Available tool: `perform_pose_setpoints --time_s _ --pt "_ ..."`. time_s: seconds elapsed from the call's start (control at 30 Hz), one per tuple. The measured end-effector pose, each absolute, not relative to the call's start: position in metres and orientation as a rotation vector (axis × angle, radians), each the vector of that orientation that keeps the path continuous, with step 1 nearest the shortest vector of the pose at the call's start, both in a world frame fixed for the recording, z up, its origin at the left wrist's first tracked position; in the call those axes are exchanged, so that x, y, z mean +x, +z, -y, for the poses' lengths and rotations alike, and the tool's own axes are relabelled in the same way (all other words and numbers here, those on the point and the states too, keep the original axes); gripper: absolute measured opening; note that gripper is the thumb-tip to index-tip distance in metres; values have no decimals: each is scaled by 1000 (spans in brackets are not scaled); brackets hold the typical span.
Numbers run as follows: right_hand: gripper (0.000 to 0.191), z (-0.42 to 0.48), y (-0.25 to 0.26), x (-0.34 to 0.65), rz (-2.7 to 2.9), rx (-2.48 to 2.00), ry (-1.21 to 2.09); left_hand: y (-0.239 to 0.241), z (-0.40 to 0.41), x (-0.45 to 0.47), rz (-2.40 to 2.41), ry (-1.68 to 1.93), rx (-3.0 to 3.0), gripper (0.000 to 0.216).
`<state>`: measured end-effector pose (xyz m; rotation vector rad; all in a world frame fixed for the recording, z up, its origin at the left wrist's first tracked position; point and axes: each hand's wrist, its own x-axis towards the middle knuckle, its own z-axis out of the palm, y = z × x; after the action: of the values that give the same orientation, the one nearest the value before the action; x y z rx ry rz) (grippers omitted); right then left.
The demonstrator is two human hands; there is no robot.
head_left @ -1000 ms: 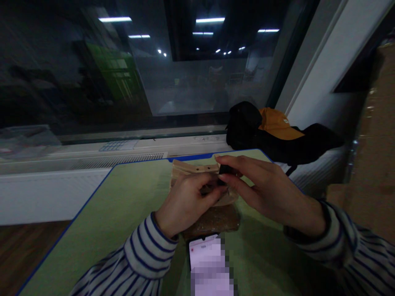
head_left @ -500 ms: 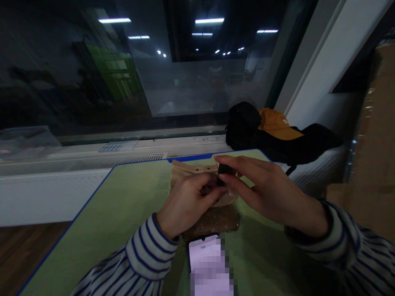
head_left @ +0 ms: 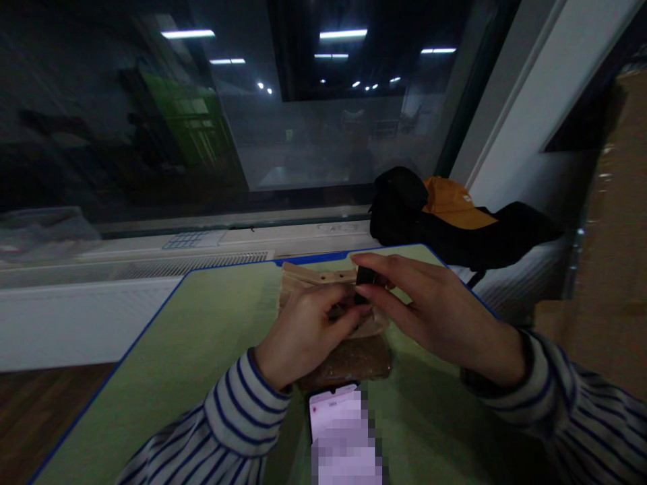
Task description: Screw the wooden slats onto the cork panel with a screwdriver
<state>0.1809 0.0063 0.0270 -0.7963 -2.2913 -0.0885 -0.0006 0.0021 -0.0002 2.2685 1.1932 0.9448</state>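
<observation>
Pinching a small black piece, the right hand has it between thumb and forefinger, right over the tan paper-like bag! From that hand's middle the piece lies between 9 and 10 o'clock; from the left hand, it sits at 2. Its long axis seems to run roughly 12 to 6, though fingers cover part of it. The right is the nearer hand, gripping it outright; the left has thumb and forefinger drawn close together just beside the lower end, and whether they pinch anything, one cannot tell. What a tight little gap between those fingertips!

Outward now: the bag spreads behind both hands, two dark holes near its upper edge. At 6 o'clock lies a brown package in clear plastic, and beyond it a lit phone, all on the green, blue-edged table. Out at 2, there's an orange cap on something black; at 9, a white radiator.
</observation>
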Motion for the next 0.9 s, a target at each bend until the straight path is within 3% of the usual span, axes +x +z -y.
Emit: perform_pose_setpoints --time_s 0.3,0.47,0.9 --pt "33 -6 27 180 2293 -813 -70 -2 -2 -2 -1256 997 2193 16" --pt "44 -6 28 179 2306 -792 -20 -3 -4 -4 -1201 1014 2180 15" --pt "31 -7 28 179 2290 -793 -37 1 -3 -4 -1179 915 2248 16"
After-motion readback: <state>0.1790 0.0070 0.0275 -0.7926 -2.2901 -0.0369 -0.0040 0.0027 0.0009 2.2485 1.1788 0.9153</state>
